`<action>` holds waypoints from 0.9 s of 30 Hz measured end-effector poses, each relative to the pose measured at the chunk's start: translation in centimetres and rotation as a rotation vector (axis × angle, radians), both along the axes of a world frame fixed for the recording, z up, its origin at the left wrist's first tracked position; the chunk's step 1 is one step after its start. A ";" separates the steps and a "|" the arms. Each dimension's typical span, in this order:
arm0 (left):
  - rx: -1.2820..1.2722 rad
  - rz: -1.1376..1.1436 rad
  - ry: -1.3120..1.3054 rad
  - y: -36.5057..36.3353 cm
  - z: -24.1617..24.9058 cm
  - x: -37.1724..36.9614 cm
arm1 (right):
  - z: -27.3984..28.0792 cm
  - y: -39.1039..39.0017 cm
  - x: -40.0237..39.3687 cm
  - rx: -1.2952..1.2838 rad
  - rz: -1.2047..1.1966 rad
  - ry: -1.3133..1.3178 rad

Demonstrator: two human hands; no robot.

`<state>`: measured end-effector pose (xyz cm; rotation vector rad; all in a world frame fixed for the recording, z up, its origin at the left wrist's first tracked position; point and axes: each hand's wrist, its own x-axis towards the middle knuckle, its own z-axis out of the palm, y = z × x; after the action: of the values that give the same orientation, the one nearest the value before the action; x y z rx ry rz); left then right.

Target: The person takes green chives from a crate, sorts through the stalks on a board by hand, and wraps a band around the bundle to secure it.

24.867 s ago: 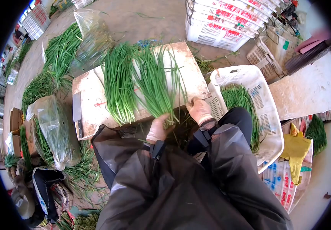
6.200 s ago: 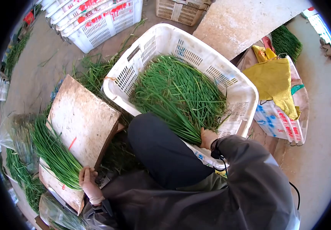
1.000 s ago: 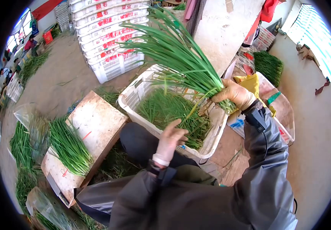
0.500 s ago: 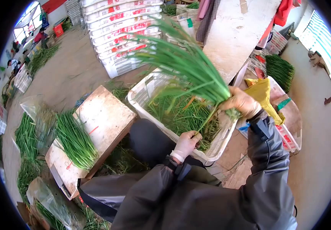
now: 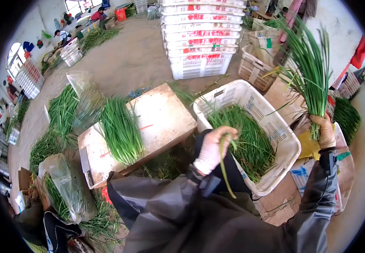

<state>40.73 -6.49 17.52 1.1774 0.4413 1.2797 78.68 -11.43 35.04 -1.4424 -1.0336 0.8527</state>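
My right hand (image 5: 324, 130), in a pale glove, is wrapped round the base of a bunch of long green stalks (image 5: 311, 71), held nearly upright at the right. Over the near left edge of the white crate (image 5: 290, 158), my left hand (image 5: 214, 147), gloved too, pinches a few loose leaves (image 5: 223, 168); a yellowish one hangs down. Loose greens (image 5: 245, 139) lie inside the crate. To the left, another bunch of stalks (image 5: 121, 135) rests on a worn white board (image 5: 165, 114), touched by neither hand.
A tall stack of white crates (image 5: 201, 42) stands ahead. A knife (image 5: 85, 166) lies at the board's left end. Plastic bags (image 5: 66, 185) and greens cover the floor at left. A person's leg (image 5: 58, 230) shows at lower left; other people (image 5: 99, 16) are farther back.
The view has turned left. My right hand has raised the bunch upright, away from the crate. My left hand has come away from the bunch with loose leaves in its fingers.
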 end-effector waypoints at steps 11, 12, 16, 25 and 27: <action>0.034 0.118 0.183 3.6 1.1 -0.9 | 1.7 -0.4 -3.1 -0.010 0.072 0.114; 0.052 0.114 0.205 3.2 1.4 -0.2 | 1.9 -0.5 -3.3 -0.012 0.085 0.126; -0.052 -0.064 0.109 1.3 2.1 4.2 | 2.8 -0.8 -4.1 -0.003 0.139 0.174; 0.420 -0.717 1.090 -5.0 -3.5 9.1 | 2.0 0.1 -5.1 -0.057 0.217 0.080; 0.472 -0.535 0.976 -4.7 -3.6 7.9 | 1.4 0.4 -6.0 -0.110 0.224 0.050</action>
<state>48.59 -11.15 13.87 2.1358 0.4744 0.2698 72.69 -10.98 36.47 -1.4056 -1.1393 1.1162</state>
